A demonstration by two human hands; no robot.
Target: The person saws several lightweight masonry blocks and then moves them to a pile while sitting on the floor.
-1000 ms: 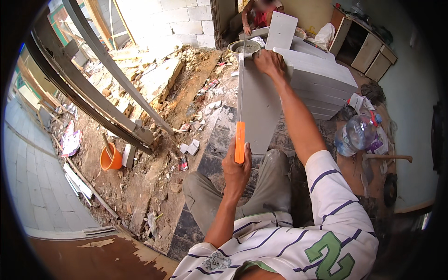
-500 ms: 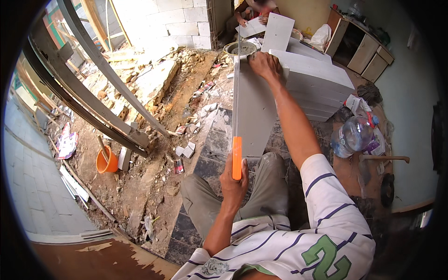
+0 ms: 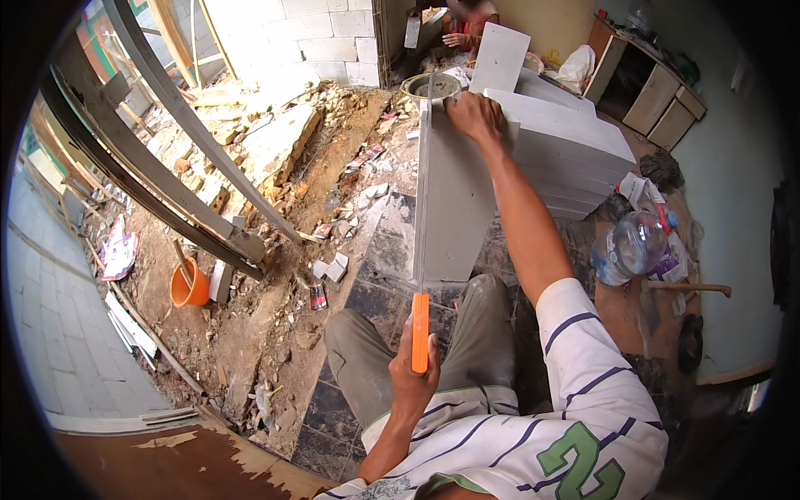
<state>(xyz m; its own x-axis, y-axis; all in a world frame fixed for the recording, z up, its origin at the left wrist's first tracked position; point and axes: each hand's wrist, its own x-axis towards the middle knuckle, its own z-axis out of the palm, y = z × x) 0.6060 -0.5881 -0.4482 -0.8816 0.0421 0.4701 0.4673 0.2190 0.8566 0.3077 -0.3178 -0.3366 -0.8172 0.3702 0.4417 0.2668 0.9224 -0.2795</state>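
Note:
My left hand [image 3: 413, 371], closed round the orange handle, holds a handsaw [image 3: 421, 333] low between my knees. Its thin blade runs away from me along the left side of a light grey concrete block [image 3: 458, 192], apparently in a narrow cut. The block stands upright on the dark tiles in front of my knees. At its far top edge, my right hand [image 3: 477, 117] grips the block with bent fingers.
Stacked pale blocks [image 3: 567, 150] stand right of the cut block. Beyond are a mortar tub [image 3: 433, 86] and a person [image 3: 467, 33]. A large plastic bottle [image 3: 631, 247] and a wooden-handled tool [image 3: 687, 287] lie right. Rubble and an orange bucket [image 3: 190, 283] are left.
My left hand has drawn the saw back toward me, its handle now nearer my lap. My right hand stays on the block. The person beyond has moved a pale piece to the left.

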